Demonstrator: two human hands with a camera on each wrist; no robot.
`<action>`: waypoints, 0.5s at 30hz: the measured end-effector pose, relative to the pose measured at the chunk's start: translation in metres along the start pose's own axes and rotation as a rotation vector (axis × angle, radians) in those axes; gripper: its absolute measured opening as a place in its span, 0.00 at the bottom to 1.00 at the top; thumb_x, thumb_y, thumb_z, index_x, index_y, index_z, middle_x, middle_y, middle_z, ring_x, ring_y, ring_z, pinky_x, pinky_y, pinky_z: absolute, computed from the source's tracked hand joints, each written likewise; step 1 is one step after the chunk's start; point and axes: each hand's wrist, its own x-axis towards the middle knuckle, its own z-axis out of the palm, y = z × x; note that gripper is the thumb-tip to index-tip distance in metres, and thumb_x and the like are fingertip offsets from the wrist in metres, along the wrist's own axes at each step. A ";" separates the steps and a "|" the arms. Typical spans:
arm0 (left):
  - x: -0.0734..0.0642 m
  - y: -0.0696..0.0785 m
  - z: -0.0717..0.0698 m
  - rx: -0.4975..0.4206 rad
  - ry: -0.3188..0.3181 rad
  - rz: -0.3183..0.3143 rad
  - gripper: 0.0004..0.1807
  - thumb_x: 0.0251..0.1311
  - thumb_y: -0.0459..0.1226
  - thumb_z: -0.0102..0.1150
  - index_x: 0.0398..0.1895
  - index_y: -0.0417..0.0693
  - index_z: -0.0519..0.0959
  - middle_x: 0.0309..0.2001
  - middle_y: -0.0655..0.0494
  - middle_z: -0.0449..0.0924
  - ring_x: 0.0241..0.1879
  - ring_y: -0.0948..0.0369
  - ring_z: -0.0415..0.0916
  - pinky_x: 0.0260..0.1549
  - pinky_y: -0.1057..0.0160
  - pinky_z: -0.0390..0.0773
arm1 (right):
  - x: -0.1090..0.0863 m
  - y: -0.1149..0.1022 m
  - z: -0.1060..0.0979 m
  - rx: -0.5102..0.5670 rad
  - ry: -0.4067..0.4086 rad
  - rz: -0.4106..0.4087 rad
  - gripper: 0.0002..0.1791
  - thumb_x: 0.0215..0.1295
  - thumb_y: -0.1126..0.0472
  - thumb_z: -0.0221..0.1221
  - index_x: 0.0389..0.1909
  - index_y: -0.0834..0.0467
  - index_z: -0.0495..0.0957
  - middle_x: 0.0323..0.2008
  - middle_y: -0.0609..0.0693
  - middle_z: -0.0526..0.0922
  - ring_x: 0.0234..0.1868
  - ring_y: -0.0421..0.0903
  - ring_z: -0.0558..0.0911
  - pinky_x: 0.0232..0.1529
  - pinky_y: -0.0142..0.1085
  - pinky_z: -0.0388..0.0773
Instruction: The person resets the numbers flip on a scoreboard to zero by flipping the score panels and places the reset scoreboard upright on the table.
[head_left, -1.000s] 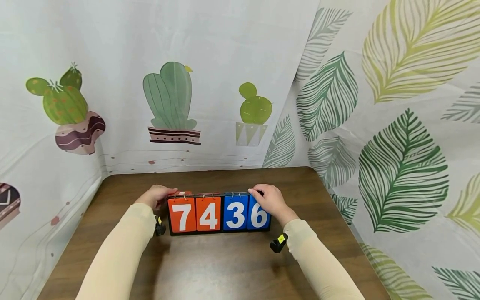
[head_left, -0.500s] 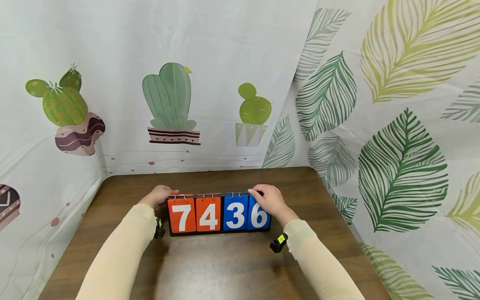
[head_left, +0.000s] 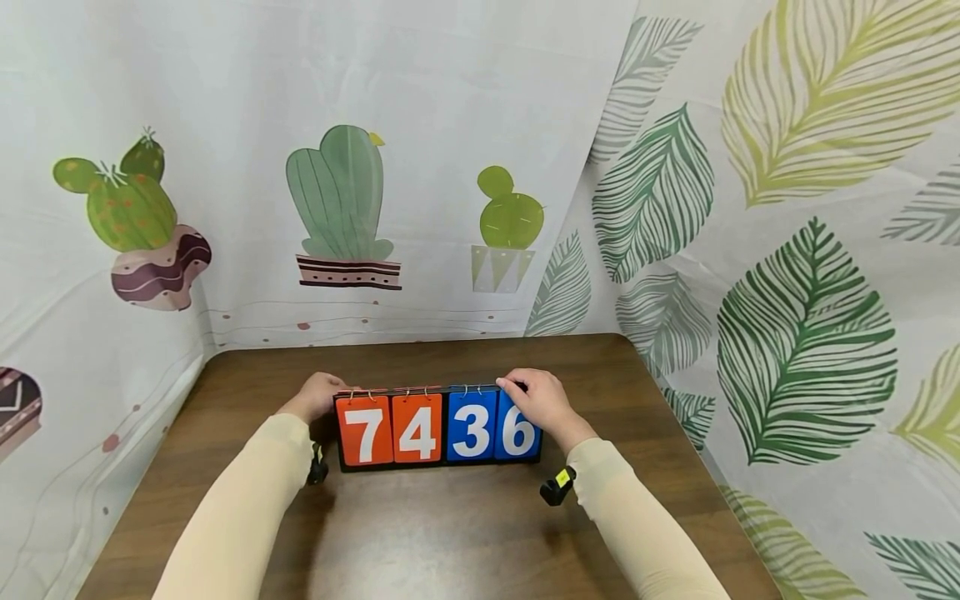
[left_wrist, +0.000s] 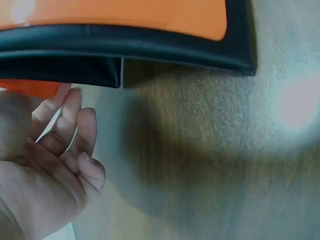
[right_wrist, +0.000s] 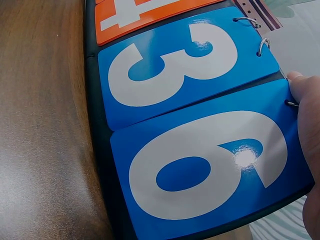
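Note:
A tabletop flip scoreboard [head_left: 444, 427] stands on the wooden table, its red cards reading 7 and 4 and its blue cards 3 and 6. My right hand [head_left: 542, 400] grips its top right corner, thumb in front by the blue 6 card [right_wrist: 205, 165]. At the top left corner, my left hand [head_left: 318, 395] reaches round behind the board. In the left wrist view its thumb and fingers lie on either side of an orange number card [left_wrist: 35, 88] hanging at the back. The other fingers [left_wrist: 86, 127] of that hand are loosely bent below the frame.
The brown table [head_left: 420, 533] extends in front of the scoreboard. Behind it hangs a white cloth [head_left: 442, 100] printed with cacti, and a leaf-patterned cloth [head_left: 660, 317] hangs on the right. Black wrist cameras [head_left: 557, 487] sit below both hands.
An orange card that showed above the board's top left has gone down behind it. My left hand has shifted slightly left and down behind the corner. The right hand has stayed put.

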 end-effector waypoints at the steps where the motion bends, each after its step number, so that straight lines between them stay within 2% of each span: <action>1: 0.000 0.000 0.000 0.002 -0.003 0.003 0.17 0.71 0.37 0.54 0.38 0.28 0.84 0.31 0.50 0.82 0.33 0.57 0.75 0.33 0.62 0.76 | 0.000 0.000 0.000 -0.001 0.000 0.000 0.14 0.75 0.43 0.57 0.41 0.45 0.87 0.38 0.42 0.88 0.41 0.44 0.82 0.53 0.48 0.82; 4: -0.002 -0.001 0.001 -0.018 -0.030 0.006 0.14 0.72 0.35 0.52 0.32 0.33 0.81 0.30 0.51 0.81 0.31 0.59 0.75 0.33 0.61 0.79 | -0.001 0.000 -0.001 -0.002 -0.002 -0.005 0.15 0.75 0.43 0.57 0.41 0.45 0.87 0.39 0.42 0.88 0.41 0.44 0.83 0.53 0.48 0.82; 8: -0.003 -0.003 0.001 -0.016 -0.075 0.054 0.12 0.68 0.28 0.50 0.25 0.41 0.75 0.29 0.53 0.79 0.30 0.60 0.74 0.32 0.61 0.79 | 0.000 0.000 -0.001 -0.009 -0.008 -0.016 0.15 0.75 0.43 0.57 0.41 0.46 0.87 0.38 0.42 0.88 0.41 0.44 0.83 0.52 0.47 0.81; 10: -0.002 -0.002 -0.001 0.048 -0.048 0.114 0.14 0.67 0.29 0.53 0.21 0.42 0.75 0.27 0.54 0.78 0.29 0.59 0.73 0.30 0.61 0.76 | 0.001 0.000 -0.001 -0.010 -0.010 -0.021 0.15 0.75 0.43 0.57 0.40 0.46 0.87 0.38 0.42 0.88 0.40 0.44 0.82 0.52 0.47 0.81; 12: 0.000 0.000 -0.003 0.134 0.008 0.175 0.17 0.68 0.31 0.57 0.18 0.42 0.75 0.23 0.56 0.75 0.28 0.59 0.70 0.29 0.62 0.72 | 0.001 0.001 -0.001 -0.006 -0.011 -0.021 0.16 0.75 0.42 0.57 0.40 0.46 0.87 0.38 0.42 0.88 0.40 0.44 0.82 0.51 0.47 0.81; 15: 0.003 0.003 -0.004 0.221 0.082 0.205 0.21 0.69 0.39 0.63 0.16 0.43 0.77 0.21 0.56 0.74 0.28 0.58 0.68 0.29 0.62 0.68 | 0.002 0.003 -0.001 -0.005 -0.007 -0.020 0.16 0.76 0.42 0.56 0.40 0.46 0.87 0.37 0.42 0.88 0.39 0.43 0.82 0.51 0.46 0.82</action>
